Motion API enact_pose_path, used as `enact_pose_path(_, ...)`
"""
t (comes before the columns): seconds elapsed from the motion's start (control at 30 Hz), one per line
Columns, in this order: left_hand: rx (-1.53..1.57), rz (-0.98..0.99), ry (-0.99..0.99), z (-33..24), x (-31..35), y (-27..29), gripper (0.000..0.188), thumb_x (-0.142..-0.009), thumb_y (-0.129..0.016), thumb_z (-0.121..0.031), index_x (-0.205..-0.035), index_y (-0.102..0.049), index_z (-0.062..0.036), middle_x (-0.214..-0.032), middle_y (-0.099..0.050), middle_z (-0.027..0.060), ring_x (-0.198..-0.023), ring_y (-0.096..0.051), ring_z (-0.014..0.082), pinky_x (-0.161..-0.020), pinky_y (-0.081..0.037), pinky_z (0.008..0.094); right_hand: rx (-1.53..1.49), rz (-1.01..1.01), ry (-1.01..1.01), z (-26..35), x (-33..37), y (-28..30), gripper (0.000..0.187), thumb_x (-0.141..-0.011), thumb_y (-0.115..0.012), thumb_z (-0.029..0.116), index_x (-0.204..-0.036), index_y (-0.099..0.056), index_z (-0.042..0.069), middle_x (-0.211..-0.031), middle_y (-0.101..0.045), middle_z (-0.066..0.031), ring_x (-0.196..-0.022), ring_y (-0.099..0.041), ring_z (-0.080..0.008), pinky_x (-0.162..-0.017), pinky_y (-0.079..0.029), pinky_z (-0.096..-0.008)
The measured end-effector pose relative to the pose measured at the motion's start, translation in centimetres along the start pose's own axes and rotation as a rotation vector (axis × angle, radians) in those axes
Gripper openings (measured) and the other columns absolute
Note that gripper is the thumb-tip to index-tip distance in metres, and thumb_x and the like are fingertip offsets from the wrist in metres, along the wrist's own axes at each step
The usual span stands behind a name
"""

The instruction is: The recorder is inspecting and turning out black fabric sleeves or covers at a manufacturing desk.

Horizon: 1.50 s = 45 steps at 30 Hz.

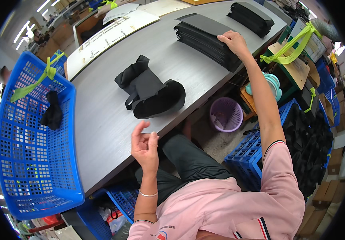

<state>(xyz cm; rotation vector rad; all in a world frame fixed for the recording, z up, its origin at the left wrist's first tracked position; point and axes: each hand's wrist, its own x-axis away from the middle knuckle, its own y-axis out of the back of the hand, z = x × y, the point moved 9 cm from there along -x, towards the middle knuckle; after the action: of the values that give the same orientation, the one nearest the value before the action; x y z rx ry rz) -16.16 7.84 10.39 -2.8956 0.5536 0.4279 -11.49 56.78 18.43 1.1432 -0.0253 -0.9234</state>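
My right hand (232, 42) reaches to the far right of the table, its fingers pinching the edge of the top sheet on a stack of black fabric pieces (204, 40). The top piece looks slightly lifted and greyer than the layers below. My left hand (145, 146) hovers over the table's front edge, fingers curled but apart, with nothing in it. Just beyond it lies a black sewn fabric piece (150, 86), with a rounded open end toward me, a small loop at its side and a folded far end.
Grey table (100, 132); second black stack (250, 20) at far right. A blue basket (40, 160) stands at the left with a black piece (53, 112) inside. Below right are a purple bin (226, 115) and a blue crate (246, 156) beside heaped black pieces (306, 144).
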Motion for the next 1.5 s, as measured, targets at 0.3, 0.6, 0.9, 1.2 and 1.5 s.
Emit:
enact_pose_path(0.3, 0.349, 0.436, 0.404, 6.0, 4.6, -6.5, 0.047, -0.103, -0.054, -0.028, -0.139, -0.051, 0.0009, -0.131, -0.060, 0.0158, -0.104, -0.065, 0.0180, -0.077, -0.053, 0.0273, 0.338, -0.298, 0.449, 13.5, 21.6, -0.6, 0.015, -0.084, -0.069, 0.014, -0.083, -0.058, 0.005, -0.094, -0.060, -0.0111, -0.075, -0.059, -0.0279, -0.065, -0.049, -0.0380)
enact_pose_path(0.6, 0.770, 0.641, 1.073, 13.7, 12.3, -13.9, 0.081, -0.097, -0.040, -0.065, -0.152, -0.033, -0.0065, -0.151, -0.040, 0.0101, -0.133, -0.046, 0.0241, -0.112, -0.037, 0.0398, -0.454, 0.316, 0.110, 15.4, 35.9, -2.5, 0.012, -0.094, -0.060, 0.008, -0.096, -0.056, -0.003, -0.129, -0.059, -0.0243, -0.103, -0.063, -0.0404, -0.085, -0.052, -0.0396)
enact_pose_path(0.9, 1.065, 0.688, 0.801, 6.0, 8.5, -13.9, 0.098, -0.082, -0.078, -0.048, -0.154, -0.026, -0.0057, -0.145, -0.048, 0.0191, -0.127, -0.056, 0.0332, -0.106, -0.047, 0.0463, -0.937, 0.592, -0.341, 13.1, 40.1, -0.9, 0.015, -0.099, -0.058, 0.013, -0.092, -0.059, -0.001, -0.104, -0.069, -0.0065, -0.079, -0.057, -0.0081, -0.068, -0.047, -0.0253)
enact_pose_path(1.2, 0.804, 0.327, 0.801, 4.7, 6.9, -10.4, 0.040, -0.081, -0.074, -0.003, -0.118, -0.061, 0.0035, -0.108, -0.069, 0.0146, -0.097, -0.070, 0.0252, -0.089, -0.058, 0.0396, -0.296, 0.041, 0.054, 14.9, 37.1, 2.3, 0.029, -0.095, -0.064, 0.015, -0.120, -0.058, 0.001, -0.094, -0.065, -0.0133, -0.081, -0.064, -0.0222, -0.075, -0.051, -0.0307)
enact_pose_path(1.5, -0.237, -0.006, 0.008, 0.0, 3.6, -4.1, 0.046, -0.088, -0.072, -0.019, -0.132, -0.061, -0.0056, -0.148, -0.041, 0.0184, -0.132, -0.041, 0.0243, -0.108, -0.034, 0.0375, -0.812, 0.298, -0.208, 12.6, 36.1, -1.7, 0.042, -0.098, -0.061, 0.012, -0.136, -0.053, -0.001, -0.108, -0.070, -0.0128, -0.094, -0.065, -0.0144, -0.083, -0.051, -0.0276)
